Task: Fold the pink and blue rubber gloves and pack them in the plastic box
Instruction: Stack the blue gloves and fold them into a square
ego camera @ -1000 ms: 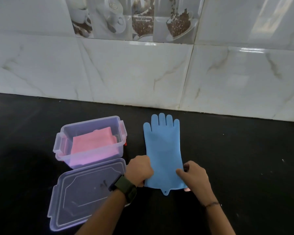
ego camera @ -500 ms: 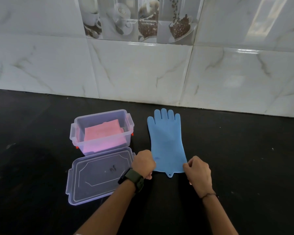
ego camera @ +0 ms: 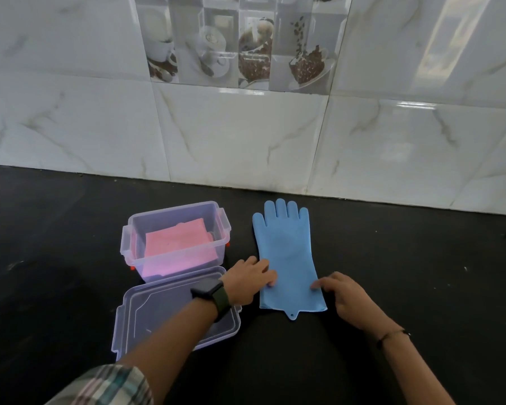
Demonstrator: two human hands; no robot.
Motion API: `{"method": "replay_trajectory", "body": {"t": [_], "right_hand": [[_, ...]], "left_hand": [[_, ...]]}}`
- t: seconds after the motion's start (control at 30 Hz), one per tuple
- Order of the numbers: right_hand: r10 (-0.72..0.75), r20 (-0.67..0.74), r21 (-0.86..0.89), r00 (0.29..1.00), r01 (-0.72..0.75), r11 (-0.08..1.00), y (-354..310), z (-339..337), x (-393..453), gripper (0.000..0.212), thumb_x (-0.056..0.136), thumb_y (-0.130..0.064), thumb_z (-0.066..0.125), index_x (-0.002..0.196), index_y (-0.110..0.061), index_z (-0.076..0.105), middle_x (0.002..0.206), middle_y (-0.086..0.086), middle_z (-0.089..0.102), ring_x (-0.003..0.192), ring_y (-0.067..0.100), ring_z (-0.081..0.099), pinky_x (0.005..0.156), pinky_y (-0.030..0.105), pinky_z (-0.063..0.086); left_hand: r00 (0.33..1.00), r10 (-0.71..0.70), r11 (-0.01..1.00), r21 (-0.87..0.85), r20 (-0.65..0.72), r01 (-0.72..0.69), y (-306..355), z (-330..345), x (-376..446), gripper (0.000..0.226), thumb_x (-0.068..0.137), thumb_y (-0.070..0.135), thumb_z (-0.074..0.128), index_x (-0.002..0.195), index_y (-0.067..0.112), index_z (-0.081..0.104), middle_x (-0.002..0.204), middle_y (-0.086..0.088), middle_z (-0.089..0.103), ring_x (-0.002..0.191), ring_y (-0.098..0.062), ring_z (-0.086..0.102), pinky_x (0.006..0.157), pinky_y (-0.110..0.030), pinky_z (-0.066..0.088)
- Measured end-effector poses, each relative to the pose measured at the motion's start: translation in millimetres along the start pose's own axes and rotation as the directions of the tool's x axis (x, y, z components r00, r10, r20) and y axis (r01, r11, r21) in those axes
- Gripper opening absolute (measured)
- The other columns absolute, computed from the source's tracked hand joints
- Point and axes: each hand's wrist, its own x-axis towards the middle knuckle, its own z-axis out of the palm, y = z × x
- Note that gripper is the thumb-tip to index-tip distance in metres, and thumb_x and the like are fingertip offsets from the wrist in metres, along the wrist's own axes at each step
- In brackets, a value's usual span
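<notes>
The blue rubber glove (ego camera: 287,252) lies flat on the black counter, fingers pointing to the wall, cuff toward me. My left hand (ego camera: 247,279) rests with its fingertips on the glove's left edge near the cuff. My right hand (ego camera: 345,295) touches the right edge with its fingertips; neither hand grips it. The folded pink glove (ego camera: 177,247) lies inside the clear plastic box (ego camera: 129,241), which stands open to the left of the blue glove.
The box's clear lid (ego camera: 155,317) lies flat on the counter in front of the box, partly under my left forearm. A tiled wall (ego camera: 246,135) closes off the back of the counter (ego camera: 421,273).
Both hands let go of the cuff corners and slid forward along the glove's edges, fingers now spread flat. The camera tilted up, so everything sits lower in view.
</notes>
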Motion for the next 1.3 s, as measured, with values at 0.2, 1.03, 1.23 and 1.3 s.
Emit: {"method": "replay_trajectory", "body": {"t": [0.2,1.03,1.23,1.3], "right_hand": [[-0.295,-0.122,-0.251,0.948,0.258,0.933,6.5,2.2,18.2,0.020,0.091,-0.020,0.053,0.105,-0.027,0.065,0.129,-0.008,0.047,0.114,0.010,0.041,0.092,0.019,0.043],[0.412,-0.307,0.361,0.858,-0.295,0.885,-10.9,-11.3,128.1,0.016,0.087,-0.010,0.049,0.101,-0.015,0.043,0.075,-0.001,0.055,0.065,0.019,0.055,0.056,0.030,0.044],[0.344,-0.289,0.284,0.893,-0.264,0.922,-1.4,-14.9,130.9,0.014,0.085,-0.013,0.050,0.097,-0.017,0.043,0.071,-0.002,0.054,0.064,0.020,0.058,0.058,0.035,0.048],[0.288,-0.285,0.254,0.914,-0.218,0.943,5.9,-18.1,131.3,0.020,0.087,-0.017,0.054,0.104,-0.017,0.043,0.081,0.002,0.060,0.072,0.023,0.062,0.065,0.039,0.055]], "left_hand": [[0.979,0.118,0.993,0.022,-0.164,-0.116,-11.4,12.3,11.7,0.028,0.089,0.006,0.049,0.112,0.022,0.053,0.119,0.000,0.054,0.107,-0.021,0.041,0.087,-0.034,0.038],[0.775,-0.631,0.655,-0.548,-0.018,0.520,-11.1,-1.1,77.7,0.051,0.094,0.010,0.042,0.138,0.024,0.022,0.104,-0.011,0.063,0.089,-0.026,0.065,0.082,-0.039,0.056],[0.877,-0.423,0.901,0.001,-0.228,0.435,-8.6,1.7,72.9,0.050,0.093,0.012,0.046,0.139,0.023,0.032,0.151,-0.020,0.016,0.137,-0.041,0.021,0.110,-0.051,0.029],[0.930,-0.315,0.939,0.079,-0.188,0.334,-12.5,7.7,72.1,0.044,0.092,0.009,0.046,0.135,0.015,0.037,0.159,-0.016,0.002,0.146,-0.039,-0.002,0.118,-0.054,0.009]]}}
